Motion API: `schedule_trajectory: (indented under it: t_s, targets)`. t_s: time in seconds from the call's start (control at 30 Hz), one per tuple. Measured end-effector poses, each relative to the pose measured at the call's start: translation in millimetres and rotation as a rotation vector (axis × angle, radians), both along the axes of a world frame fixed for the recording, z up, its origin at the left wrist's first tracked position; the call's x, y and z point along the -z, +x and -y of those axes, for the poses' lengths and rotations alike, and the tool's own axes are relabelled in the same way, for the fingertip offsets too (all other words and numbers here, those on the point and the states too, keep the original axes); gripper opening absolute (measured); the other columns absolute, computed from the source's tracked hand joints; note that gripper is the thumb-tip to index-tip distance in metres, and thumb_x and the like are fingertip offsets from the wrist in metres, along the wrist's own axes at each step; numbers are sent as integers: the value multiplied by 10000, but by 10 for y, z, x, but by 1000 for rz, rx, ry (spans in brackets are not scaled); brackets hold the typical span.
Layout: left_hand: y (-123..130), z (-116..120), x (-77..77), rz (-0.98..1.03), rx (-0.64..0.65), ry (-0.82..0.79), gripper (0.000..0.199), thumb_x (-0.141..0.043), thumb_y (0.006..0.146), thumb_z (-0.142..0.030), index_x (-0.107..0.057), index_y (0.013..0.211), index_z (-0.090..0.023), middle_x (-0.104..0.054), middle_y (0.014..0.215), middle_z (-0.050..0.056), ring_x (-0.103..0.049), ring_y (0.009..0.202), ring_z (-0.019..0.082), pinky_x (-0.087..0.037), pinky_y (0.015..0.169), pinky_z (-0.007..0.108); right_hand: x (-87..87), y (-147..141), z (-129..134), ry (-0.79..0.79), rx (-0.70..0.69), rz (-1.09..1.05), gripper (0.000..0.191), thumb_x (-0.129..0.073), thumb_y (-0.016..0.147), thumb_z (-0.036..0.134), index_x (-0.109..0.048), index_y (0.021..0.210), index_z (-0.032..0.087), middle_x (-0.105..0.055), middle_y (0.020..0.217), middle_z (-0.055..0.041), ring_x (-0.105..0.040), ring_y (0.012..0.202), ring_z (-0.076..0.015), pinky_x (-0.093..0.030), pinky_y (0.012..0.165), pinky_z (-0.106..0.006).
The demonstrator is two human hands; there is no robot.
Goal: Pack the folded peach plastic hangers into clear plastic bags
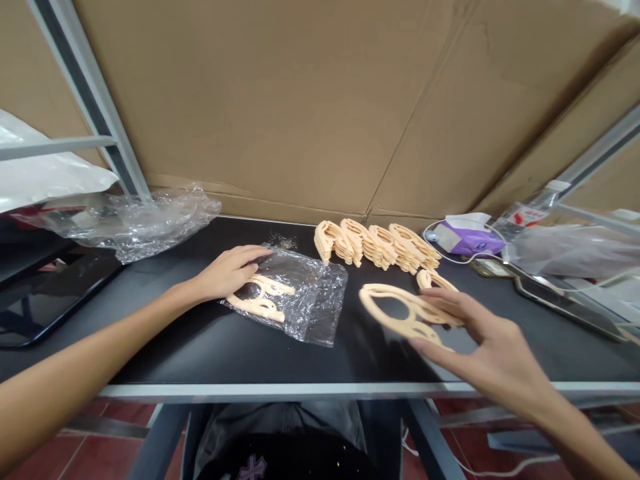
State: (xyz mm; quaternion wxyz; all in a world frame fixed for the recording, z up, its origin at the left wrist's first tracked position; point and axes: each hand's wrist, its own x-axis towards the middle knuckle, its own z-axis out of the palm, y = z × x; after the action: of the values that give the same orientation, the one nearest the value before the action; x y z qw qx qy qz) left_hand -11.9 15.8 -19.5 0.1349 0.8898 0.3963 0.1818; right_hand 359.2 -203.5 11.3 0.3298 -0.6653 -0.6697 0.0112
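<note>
Head view, looking down past my arms: brown cardboard sheets (250, 100) fill the wall behind the counter (165, 360), which has a black top and a pale metal front edge; a grey steel shelf upright (85, 87) rises at its left end, and red floor tiles (100, 460) show below; a dark flat panel (55, 300) sits at the far left, with crumpled clear plastic film (135, 223) beside it and a white bag (40, 167) above; over on the right are a metal tray (565, 300), a clear plastic sheet (575, 250), a bottle (530, 213), a purple tissue packet (470, 239) and a white cable (440, 250); along the back of the counter, a row of peach cut-out pieces (377, 245) leans in overlapping stacks; a loose peach piece (431, 280) lies just in front of that row; my right hand (495, 353) is narrowed, pinching the held peach piece (395, 310) between thumb and fingers, above the counter or just touching it, I cannot tell which; my left hand (227, 272) rests with its fingers together on a clear plastic bag (315, 300), not clearly gripping; inside that bag, just beside my fingertips, are two bagged peach pieces (260, 300).
</note>
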Motion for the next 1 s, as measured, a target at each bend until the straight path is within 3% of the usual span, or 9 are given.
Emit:
schedule_trajectory:
  t_s: [0.07,0.2,0.37,0.5,0.67,0.83,1.0]
  targets:
    - [-11,-4,-1,-8,1,1,567,-363,920,-353,-566,1426,-198,-542,1493,55,-461,1385,261,-319,1189,446,-46,-261,-98,-37,-103,-6,519,-734,757,447,-609,1218,242,-760,1114,-67,-736,991,-280,-592,860,-408]
    - [-38,-11,31,16,9,10,554,-377,933,-378,-564,1427,-209,-550,1484,51,-468,1373,267,-338,1179,446,-125,-601,-382,-110,-204,71,577,-721,760,393,-585,1289,206,-717,1183,-104,-669,1070,-296,-534,939,-469]
    - [-14,64,49,22,14,8,544,-371,952,-415,-565,1422,-224,-558,1474,50,-468,1372,278,-338,1181,461,-136,-777,-663,-160,-281,174,531,-699,786,358,-610,1280,184,-703,1148,-120,-617,1055,-305,-499,928,-475]
    - [18,129,21,14,7,11,550,-353,952,-431,-571,1413,-225,-564,1461,58,-473,1365,288,-341,1178,469,-68,-861,-780,-79,-413,184,488,-627,858,286,-576,1335,201,-648,1317,-107,-587,1194,-278,-452,1022,-451]
    - [25,131,10,19,9,6,544,-354,960,-437,-563,1415,-223,-563,1462,69,-466,1365,284,-340,1173,475,-2,-815,-758,-109,-358,216,606,-695,823,366,-546,1381,184,-540,1444,-152,-532,1264,-323,-433,1046,-492]
    - [39,129,21,25,17,12,548,-356,958,-437,-572,1404,-202,-560,1463,82,-463,1360,288,-336,1171,494,5,-665,-663,-200,-233,208,656,-723,806,436,-543,1388,194,-654,1240,-153,-547,1164,-348,-426,991,-539]
    - [45,136,26,29,11,17,540,-357,959,-433,-582,1396,-211,-567,1457,74,-464,1361,289,-342,1170,486,-9,-634,-662,-200,-256,159,616,-738,769,372,-558,1335,205,-673,1139,-123,-532,1127,-331,-379,1005,-529]
